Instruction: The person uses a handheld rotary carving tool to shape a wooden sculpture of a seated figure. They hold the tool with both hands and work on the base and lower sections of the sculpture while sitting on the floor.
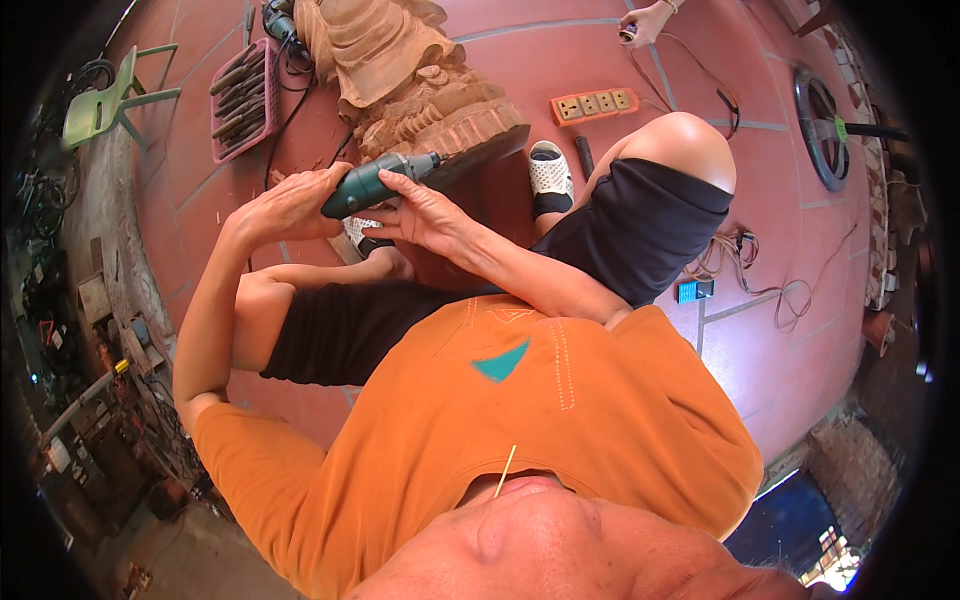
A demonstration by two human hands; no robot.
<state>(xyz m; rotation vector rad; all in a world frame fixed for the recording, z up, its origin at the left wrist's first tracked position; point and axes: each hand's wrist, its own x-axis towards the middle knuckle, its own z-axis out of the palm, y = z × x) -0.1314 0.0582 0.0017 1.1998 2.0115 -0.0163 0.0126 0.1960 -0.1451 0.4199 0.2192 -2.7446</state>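
A dark green electric die grinder (368, 187) with a grey nose is held level in front of me, its nose pointing right. Round its rear end my left hand (292, 206) is closed, palm against the back. My right hand (430, 213) grips the body from the near side, thumb on top and fingers underneath. Just beyond the tool lies a carved wooden statue (400, 85) with draped folds and a ridged base. Its base comes close to the grinder's nose. Whether a bit is fitted in the nose, I cannot make out.
A pink basket (268, 125) of carving tools sits left of the statue, near another power tool (283, 22). An orange power strip (566, 108) lies at the right. Another person's hand (652, 18) holds something small. Cables (745, 262) and a blue box (690, 292) rest on the tiles.
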